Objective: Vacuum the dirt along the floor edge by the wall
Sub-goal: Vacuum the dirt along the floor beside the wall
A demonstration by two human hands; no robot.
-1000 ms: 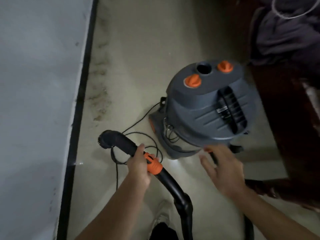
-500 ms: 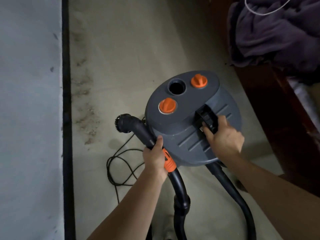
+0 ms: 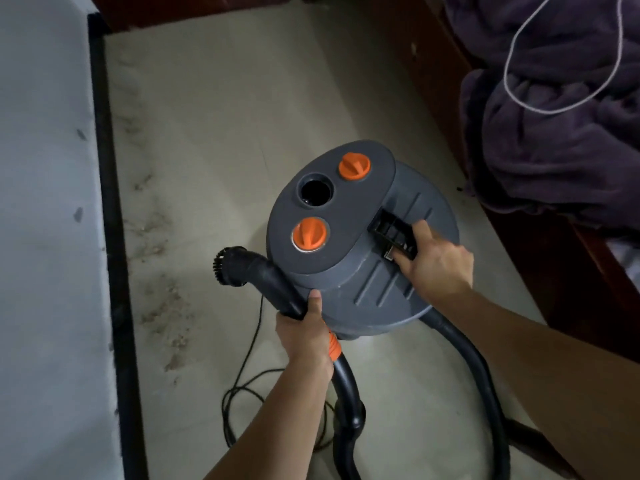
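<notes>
left hand [image 3: 304, 337]: wrapped round the stiff wand [image 3: 263, 275]
right hand [image 3: 436, 265]: gripping the top handle [image 3: 391, 230], vacuum canister [image 3: 346, 271] looks pretty hefty
dirt [image 3: 162, 306]: frame left

Blanket: a crumpled purple blanket [image 3: 554, 150] is heaped up and to the right of the grip, well apart from it.
Cord: a thin white cord [image 3: 507, 77] is looped over the blanket.
Bed frame: a dark reddish wooden frame [image 3: 540, 258] is seen beneath the blanket, right of the grip.
Far furniture: a dark wooden base [image 3: 207, 5] is seen well beyond the grip.
</notes>
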